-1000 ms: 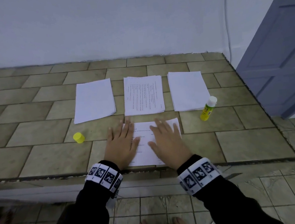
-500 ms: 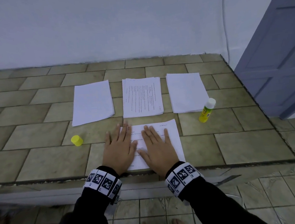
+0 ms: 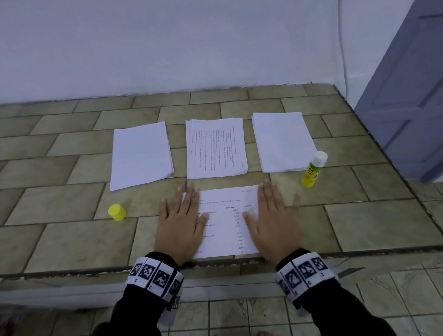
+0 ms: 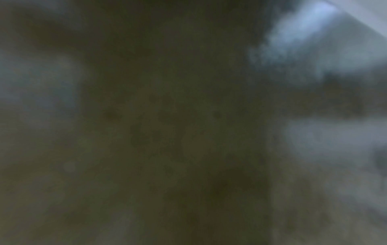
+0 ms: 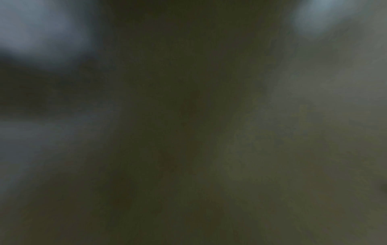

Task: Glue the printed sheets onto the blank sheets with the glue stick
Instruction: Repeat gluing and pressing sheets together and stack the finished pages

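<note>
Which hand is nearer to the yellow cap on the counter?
Left. The left hand lies flat on the printed sheet, just right of the yellow cap. The right hand presses the sheet's far side, much farther from it.

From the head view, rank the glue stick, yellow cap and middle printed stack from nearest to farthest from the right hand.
Measured from the right hand:
1. Glue stick, standing just to its right.
2. Middle printed stack, behind it and to the left.
3. Yellow cap, far left, beyond the left hand.
</note>
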Demonstrator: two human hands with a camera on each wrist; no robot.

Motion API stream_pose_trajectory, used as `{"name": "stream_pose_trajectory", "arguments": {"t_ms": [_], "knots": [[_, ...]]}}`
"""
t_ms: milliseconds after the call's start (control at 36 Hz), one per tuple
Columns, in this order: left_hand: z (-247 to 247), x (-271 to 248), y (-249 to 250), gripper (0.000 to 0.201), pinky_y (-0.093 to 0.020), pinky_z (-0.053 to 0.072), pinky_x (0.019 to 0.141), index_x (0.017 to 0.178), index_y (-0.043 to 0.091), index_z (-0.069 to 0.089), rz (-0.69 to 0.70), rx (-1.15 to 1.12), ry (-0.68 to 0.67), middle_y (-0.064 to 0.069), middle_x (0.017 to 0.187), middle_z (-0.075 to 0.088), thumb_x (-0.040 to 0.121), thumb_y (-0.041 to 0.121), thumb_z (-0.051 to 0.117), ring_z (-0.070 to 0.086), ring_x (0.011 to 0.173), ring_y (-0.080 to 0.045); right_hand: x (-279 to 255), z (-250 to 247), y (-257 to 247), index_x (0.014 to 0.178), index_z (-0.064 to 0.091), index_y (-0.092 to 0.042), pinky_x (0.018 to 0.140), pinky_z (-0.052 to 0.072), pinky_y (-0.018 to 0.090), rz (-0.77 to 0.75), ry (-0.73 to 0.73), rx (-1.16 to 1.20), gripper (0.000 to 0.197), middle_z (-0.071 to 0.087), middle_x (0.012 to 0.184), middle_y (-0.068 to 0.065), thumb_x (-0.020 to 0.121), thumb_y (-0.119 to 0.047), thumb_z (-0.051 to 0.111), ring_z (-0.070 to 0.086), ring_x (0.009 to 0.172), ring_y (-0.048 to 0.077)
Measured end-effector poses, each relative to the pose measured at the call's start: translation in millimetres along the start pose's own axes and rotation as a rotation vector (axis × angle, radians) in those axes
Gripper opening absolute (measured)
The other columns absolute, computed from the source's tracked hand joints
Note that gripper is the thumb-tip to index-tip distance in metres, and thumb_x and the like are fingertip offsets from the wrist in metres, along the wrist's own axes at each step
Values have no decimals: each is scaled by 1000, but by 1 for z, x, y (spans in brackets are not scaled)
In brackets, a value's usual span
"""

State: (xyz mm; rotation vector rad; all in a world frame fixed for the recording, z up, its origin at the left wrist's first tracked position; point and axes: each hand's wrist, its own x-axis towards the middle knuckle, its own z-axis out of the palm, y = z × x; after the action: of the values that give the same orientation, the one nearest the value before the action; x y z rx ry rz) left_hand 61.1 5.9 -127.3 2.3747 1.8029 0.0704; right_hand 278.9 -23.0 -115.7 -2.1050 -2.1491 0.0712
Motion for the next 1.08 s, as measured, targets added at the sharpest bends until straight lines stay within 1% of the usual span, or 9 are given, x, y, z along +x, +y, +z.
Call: {"name": "stream_pose_trajectory", "arguments": {"t_ms": [56, 167, 278, 444, 667, 722, 861, 944, 1083], "knots": [[0, 0, 0, 76, -53, 1, 121, 156, 15, 6, 13, -11, 29, 6, 160, -11, 92, 54, -6, -1, 152, -22, -4, 3, -17, 145, 39, -3, 111, 7, 61, -122, 37, 28, 72, 37, 152, 12, 96, -52, 22, 32, 143, 25], [1, -1, -1, 70, -56, 12, 118, 154, 11, 18, 20, -2, 26, 0, 162, 5, 99, 50, 2, 14, 151, -28, -5, 9, -54, 149, 30, -6, 115, 10, 63, -329, -91, 114, 69, 21, 159, 8, 97, -51, 21, 13, 147, 20], [0, -1, -3, 69, -60, 25, 113, 151, 6, 30, 33, 26, 18, -7, 161, 21, 103, 47, 3, 28, 146, -34, 2, 14, -58, 148, 36, -10, 115, 14, 62, -359, -145, 87, 70, 31, 157, 5, 96, -54, 17, 25, 146, 17], [3, 0, -2, 79, -50, 4, 121, 155, 4, 20, -32, 0, 42, -13, 163, 10, 95, 54, 4, 7, 152, -32, 1, 5, -10, 155, 2, -16, 117, -10, 51, -187, -119, 35, 78, -1, 162, -4, 90, -60, -2, -4, 149, 11], [-1, -3, 1, 83, -48, -2, 123, 157, 12, 11, -112, -39, 46, -6, 165, 2, 88, 52, -10, -3, 152, -22, -1, 5, 5, 141, 46, -4, 112, 1, 63, -77, 23, -29, 67, 44, 148, 12, 93, -45, 23, 37, 140, 26], [0, -2, 1, 81, -49, -2, 123, 157, 13, 11, -117, -43, 52, -5, 165, 2, 88, 49, -11, -4, 152, -22, -2, 1, -8, 139, 48, -3, 113, -3, 61, -119, 66, -55, 64, 45, 147, 13, 92, -41, 27, 38, 140, 27], [0, -2, 1, 77, -51, 0, 122, 156, 13, 18, -114, -24, 70, -8, 165, 7, 91, 47, -5, -2, 152, -26, -2, 10, -58, 143, 44, -8, 114, 22, 61, -290, -51, 57, 60, 38, 153, 8, 96, -41, 25, 32, 143, 22], [1, -2, 0, 76, -53, 2, 121, 156, 17, 19, -138, -6, 62, -14, 164, 3, 90, 49, -3, -4, 152, -31, 1, 18, -68, 143, 45, -10, 113, 21, 59, -325, -96, 71, 60, 39, 152, 5, 97, -45, 28, 34, 142, 18], [0, -1, 2, 79, -54, -2, 120, 157, 19, 18, -162, -11, 57, -11, 165, 2, 88, 51, -5, -5, 152, -30, 6, 12, -43, 155, 12, -13, 119, -1, 55, -251, -135, 46, 81, 6, 162, 1, 89, -59, -2, 2, 150, 14]]}}
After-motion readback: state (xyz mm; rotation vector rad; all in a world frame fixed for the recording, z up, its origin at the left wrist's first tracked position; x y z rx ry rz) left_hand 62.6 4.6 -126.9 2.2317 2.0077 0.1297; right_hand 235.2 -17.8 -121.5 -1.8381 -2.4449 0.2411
